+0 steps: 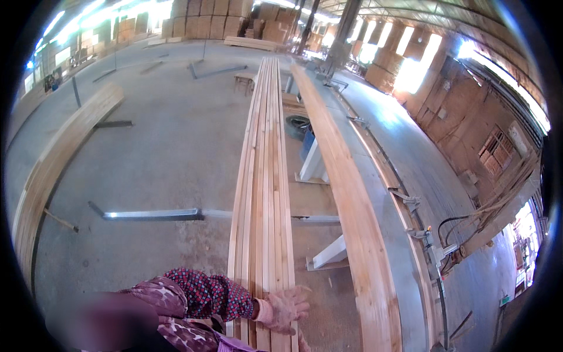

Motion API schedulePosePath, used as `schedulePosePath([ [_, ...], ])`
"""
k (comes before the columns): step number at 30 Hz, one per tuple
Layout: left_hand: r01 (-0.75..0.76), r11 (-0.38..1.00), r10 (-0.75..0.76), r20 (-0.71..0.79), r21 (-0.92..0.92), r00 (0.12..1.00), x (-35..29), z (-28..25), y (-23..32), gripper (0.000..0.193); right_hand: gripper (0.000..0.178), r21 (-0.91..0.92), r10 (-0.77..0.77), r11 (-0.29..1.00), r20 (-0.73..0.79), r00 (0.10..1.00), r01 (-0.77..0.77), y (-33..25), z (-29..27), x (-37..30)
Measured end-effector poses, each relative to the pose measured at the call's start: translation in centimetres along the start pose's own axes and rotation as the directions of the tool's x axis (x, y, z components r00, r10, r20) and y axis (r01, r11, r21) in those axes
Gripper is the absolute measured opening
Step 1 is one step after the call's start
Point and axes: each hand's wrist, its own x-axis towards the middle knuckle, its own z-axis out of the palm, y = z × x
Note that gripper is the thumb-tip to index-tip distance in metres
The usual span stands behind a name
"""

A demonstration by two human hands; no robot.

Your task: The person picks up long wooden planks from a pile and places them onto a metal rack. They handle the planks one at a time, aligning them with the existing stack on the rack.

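Note:
My left hand [282,311], in a pale pinkish glove, reaches across a long bundle of narrow pale wooden strips [267,193]. It lies on the strips near their close end, palm down, fingers stretched past the right edge. The forearm wears a dark sleeve with a small red and blue pattern [214,293], beside pink camouflage cloth. A small pinkish bit shows at the lower edge just below this hand; whether it belongs to my right hand is unclear. The strips lie side by side and run straight away from me. The lower left corner is blurred.
A wide plank [346,188] runs alongside on the right, over white supports [328,253]. Beyond it stands a long rail with metal clamps [410,202]. Stacked boards [64,144] lie at left. A metal bar [152,215] crosses low above the floor. Large stacks stand far back.

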Motion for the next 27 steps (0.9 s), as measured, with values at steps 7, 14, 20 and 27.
schedulePosePath([
  [7, 0.022, 1.0, -0.025, -0.162, -0.02, 0.986, 0.4, 4.2, 1.2, 0.073, 0.066, 0.007, 0.013, 1.0, 0.0, 1.0, -0.013, -0.2, -0.7, 0.1],
  [14, 0.064, 0.997, -0.058, 0.133, -0.044, 0.989, 0.4, 4.8, 4.7, 0.082, 0.068, 0.029, 0.047, 0.999, -0.028, 0.999, -0.046, 0.4, -0.1, 0.0],
  [20, -0.007, 0.992, 0.012, 0.038, -0.128, 0.999, 3.1, 16.1, 2.5, 0.071, 0.07, 0.175, 0.059, 0.984, -0.146, 0.988, -0.033, 4.2, -0.6, -2.9],
  [27, -0.026, 0.997, 0.009, 0.244, 0.068, 0.97, -0.3, 1.2, 5.4, 0.064, 0.073, 0.134, -0.488, 0.847, -0.19, 0.852, 0.515, 12.0, 4.9, 0.8],
])
